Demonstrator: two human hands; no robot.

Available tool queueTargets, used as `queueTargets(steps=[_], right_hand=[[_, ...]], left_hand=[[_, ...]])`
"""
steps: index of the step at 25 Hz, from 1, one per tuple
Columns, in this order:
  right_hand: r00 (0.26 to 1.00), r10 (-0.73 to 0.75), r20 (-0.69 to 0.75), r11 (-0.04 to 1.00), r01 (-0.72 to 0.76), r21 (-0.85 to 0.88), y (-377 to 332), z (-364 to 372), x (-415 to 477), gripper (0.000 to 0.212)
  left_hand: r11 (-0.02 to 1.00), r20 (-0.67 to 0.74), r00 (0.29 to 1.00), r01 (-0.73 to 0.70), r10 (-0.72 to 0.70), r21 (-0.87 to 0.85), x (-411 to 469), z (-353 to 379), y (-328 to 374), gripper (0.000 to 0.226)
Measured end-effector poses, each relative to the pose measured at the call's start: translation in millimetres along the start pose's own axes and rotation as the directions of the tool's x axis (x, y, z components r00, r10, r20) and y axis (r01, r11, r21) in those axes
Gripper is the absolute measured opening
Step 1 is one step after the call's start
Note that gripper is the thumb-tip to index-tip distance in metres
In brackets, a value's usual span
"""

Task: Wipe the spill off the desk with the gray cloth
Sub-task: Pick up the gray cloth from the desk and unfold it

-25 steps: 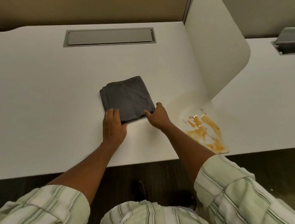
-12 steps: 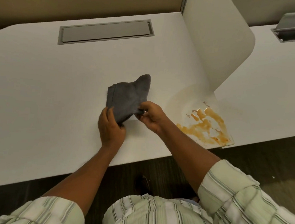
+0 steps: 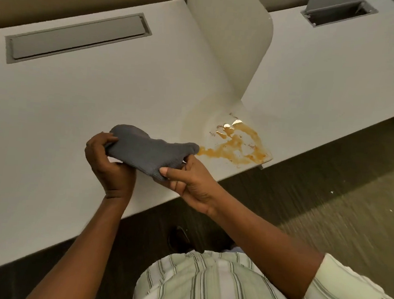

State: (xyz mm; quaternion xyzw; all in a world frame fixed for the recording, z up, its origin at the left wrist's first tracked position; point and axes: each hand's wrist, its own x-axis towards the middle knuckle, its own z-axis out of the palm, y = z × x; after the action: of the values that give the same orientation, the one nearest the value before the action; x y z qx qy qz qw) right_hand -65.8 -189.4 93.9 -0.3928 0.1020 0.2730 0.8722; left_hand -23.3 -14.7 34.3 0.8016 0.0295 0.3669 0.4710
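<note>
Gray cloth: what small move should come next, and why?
Probably carry the gray cloth right and press it onto the orange spill. Left hand and right hand hold it lifted above the desk, and the spill looks unwiped.

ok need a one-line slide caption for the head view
Both hands, left hand and right hand, hold the gray cloth above the white desk, beside the orange-brown spill.

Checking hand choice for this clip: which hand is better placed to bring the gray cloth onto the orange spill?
Right. The right hand grips the gray cloth at the end nearest the orange spill; the left hand holds the far end.
</note>
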Motion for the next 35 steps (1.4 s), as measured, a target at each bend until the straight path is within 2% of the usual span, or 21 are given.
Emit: queueTargets(steps=[3, 6, 8, 11, 15, 17, 19, 21, 23, 26, 30, 35], right_hand=[[0.999, 0.038, 0.000, 0.998, -0.038, 0.043, 1.0, -9.4, -26.8, 0.063], [0.997, 0.082, -0.011, 0.995, -0.081, 0.064, -11.0, -14.1, -48.0, 0.041], [0.994, 0.102, -0.046, 0.983, -0.094, 0.158, -17.5, -20.2, -60.3, 0.045], [0.995, 0.070, -0.070, 0.943, -0.043, 0.329, -18.6, -34.7, -78.3, 0.050], [0.993, -0.008, -0.118, 0.974, 0.035, 0.222, -13.8, -57.1, -104.6, 0.052], [0.982, -0.056, -0.179, 0.967, 0.098, 0.237, -6.5, -70.2, -114.4, 0.057], [0.977, -0.055, -0.207, 0.922, 0.129, 0.364, 1.1, -82.8, -122.4, 0.062], [0.984, -0.001, -0.177, 0.822, 0.102, 0.560, 6.1, -94.1, -131.8, 0.058], [0.982, 0.036, -0.188, 0.734, 0.102, 0.671, 8.0, -102.8, -140.8, 0.054], [0.987, 0.083, -0.137, 0.715, 0.037, 0.698, 11.7, -105.7, -155.3, 0.045], [0.976, 0.191, -0.102, 0.630, -0.042, 0.775, 23.9, -114.5, -163.5, 0.043], [0.972, 0.135, -0.193, 0.618, 0.070, 0.783, 29.0, -124.2, -158.7, 0.053]], left_hand=[[0.994, 0.103, 0.990, -0.104, 0.100, 0.040, -0.3, -10.1, 18.0, 0.022], [0.974, 0.224, 0.958, -0.205, 0.180, 0.094, -3.3, -23.6, 38.0, 0.017], [0.963, 0.273, 0.938, -0.250, 0.215, 0.098, -9.7, -29.9, 54.6, 0.016], [0.978, 0.325, 0.929, -0.203, 0.178, 0.046, -21.5, -31.1, 78.2, 0.013], [0.993, 0.359, 0.927, -0.114, 0.108, -0.005, -43.6, -22.2, 113.6, 0.013], [0.992, 0.400, 0.908, -0.129, 0.125, -0.018, -55.6, -15.6, 135.5, 0.019], [0.984, 0.425, 0.890, -0.178, 0.162, -0.002, -68.3, -7.3, 159.0, 0.021], [0.964, 0.450, 0.865, -0.265, 0.223, 0.032, -84.8, 1.6, 183.6, 0.020], [0.924, 0.509, 0.807, -0.379, 0.300, 0.055, -105.9, 6.3, 203.3, 0.018], [0.865, 0.624, 0.691, -0.500, 0.364, 0.049, -138.1, 5.0, 220.6, 0.024], [0.859, 0.740, 0.576, -0.511, 0.347, -0.006, -158.0, 3.2, 225.2, 0.022], [0.911, 0.949, 0.247, -0.403, 0.198, -0.085, -155.5, -0.6, 215.1, 0.028]])
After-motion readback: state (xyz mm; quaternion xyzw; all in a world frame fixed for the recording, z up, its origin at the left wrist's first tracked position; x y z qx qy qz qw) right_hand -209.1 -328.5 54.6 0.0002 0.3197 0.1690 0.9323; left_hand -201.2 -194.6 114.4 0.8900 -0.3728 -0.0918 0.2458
